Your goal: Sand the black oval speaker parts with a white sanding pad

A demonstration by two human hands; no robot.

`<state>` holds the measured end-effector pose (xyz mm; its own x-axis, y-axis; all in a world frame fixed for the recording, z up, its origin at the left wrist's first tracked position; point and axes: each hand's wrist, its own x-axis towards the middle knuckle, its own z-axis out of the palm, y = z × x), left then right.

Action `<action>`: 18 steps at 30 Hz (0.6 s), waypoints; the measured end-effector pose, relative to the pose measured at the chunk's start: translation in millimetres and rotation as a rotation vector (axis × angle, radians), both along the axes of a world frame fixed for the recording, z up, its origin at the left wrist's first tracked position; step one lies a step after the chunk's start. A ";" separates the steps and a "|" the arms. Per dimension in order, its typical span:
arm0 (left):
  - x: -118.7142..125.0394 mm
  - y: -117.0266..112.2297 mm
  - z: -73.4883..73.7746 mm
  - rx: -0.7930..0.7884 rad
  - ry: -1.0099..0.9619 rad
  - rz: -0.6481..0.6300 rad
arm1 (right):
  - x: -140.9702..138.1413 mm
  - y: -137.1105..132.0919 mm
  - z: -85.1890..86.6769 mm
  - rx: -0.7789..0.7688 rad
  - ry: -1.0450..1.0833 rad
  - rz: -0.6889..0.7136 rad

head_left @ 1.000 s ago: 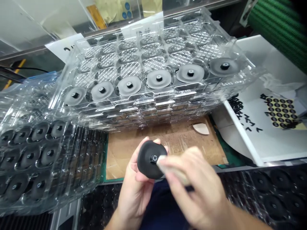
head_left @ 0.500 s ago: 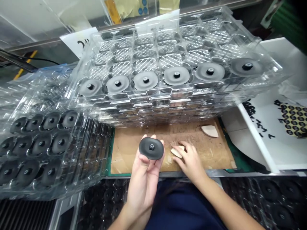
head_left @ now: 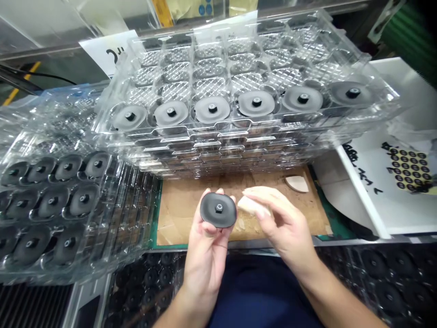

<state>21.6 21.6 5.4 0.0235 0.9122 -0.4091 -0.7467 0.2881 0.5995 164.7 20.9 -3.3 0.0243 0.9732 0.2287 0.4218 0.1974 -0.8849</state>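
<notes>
Head view: black disc [head_left: 212, 215] gripped atop left hand [head_left: 207, 248]; pale pad [head_left: 250, 206] pinched in right hand [head_left: 288, 223].

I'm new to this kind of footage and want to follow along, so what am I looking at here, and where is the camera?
There is no machine here, just a person's bare left hand and right hand. One camera, worn on the head, takes every picture, looking forward and down.

The left hand, palm up, holds a black disc with a small knob at its middle. The right hand pinches a pale piece close by; whether the two touch is hard to tell.

Under them lies a brown board, with a pale wedge on it. Behind is a stack of clear trays, six discs in its front row. At the right, a white box holds round stickers.
</notes>
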 end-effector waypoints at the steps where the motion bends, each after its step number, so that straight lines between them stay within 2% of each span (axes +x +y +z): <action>1: 0.3 -1.1 1.4 0.011 0.001 -0.004 | -4.7 -1.7 8.8 0.043 -0.018 0.012; 4: 1.9 -5.7 6.6 -0.002 0.004 -0.013 | -10.7 -8.1 20.6 0.163 -0.138 0.087; 7: 4.7 -9.7 11.8 -0.019 0.004 0.015 | -9.4 -12.0 21.5 0.186 -0.208 0.062; 11: 7.0 -10.9 19.0 -0.046 -0.027 0.012 | -9.9 -13.0 24.8 0.206 -0.148 0.115; 15: 6.8 -10.7 23.9 -0.013 -0.008 0.035 | -11.0 -10.6 30.5 0.210 -0.175 0.051; 18: 8.0 -11.3 24.3 -0.045 -0.018 0.012 | -10.0 -9.7 32.9 0.262 -0.161 0.125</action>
<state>29.6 10.2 29.7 0.0208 0.8932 -0.4491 -0.7609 0.3055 0.5724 154.7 11.2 29.6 -0.1481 0.8742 0.4625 0.5103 0.4681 -0.7215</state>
